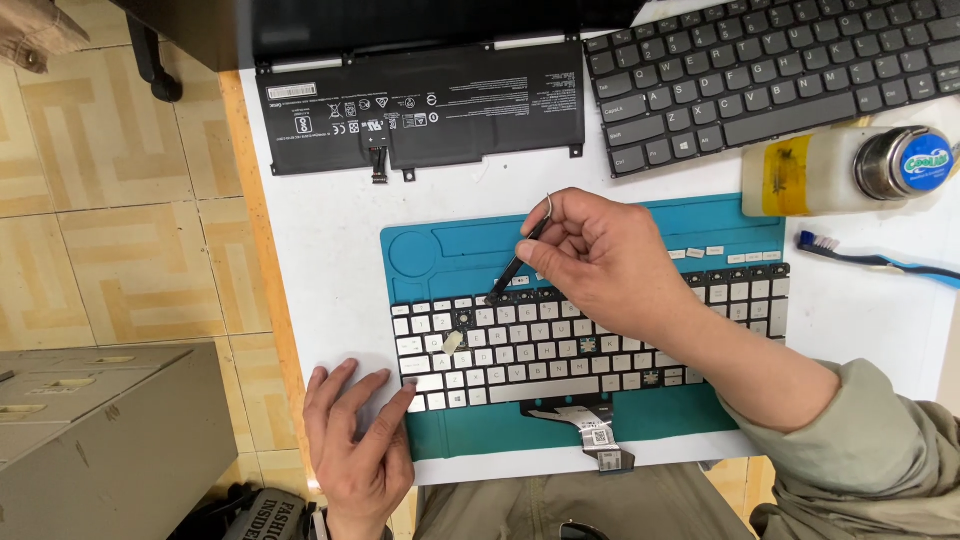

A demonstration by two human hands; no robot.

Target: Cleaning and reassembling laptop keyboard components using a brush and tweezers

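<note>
White keyboard (560, 345) sits pulled out of its laptop on a teal work mat (440, 250), long axis running 9 to 3 o'clock across the person's front, ribbon cable (590, 425) hanging off the near edge at 6. Right hand (600, 255) is the nearer one to the action: thumb and fingers pinched together on a thin black pointed tool (515, 265), which slants down toward 7 o'clock so its tip lands on the top key row, left of centre. Left hand (355, 435) is down at the keyboard's 7 o'clock corner, fingers spread flat and touching the edge there. A few keys look missing, one loose cap (452, 342) lies on the left part. Up at 12 there's a black battery pack (420, 110), a grey keyboard (770, 75) at 1, plus a bottle (845, 170) and toothbrush (870, 258) at 3.
</note>
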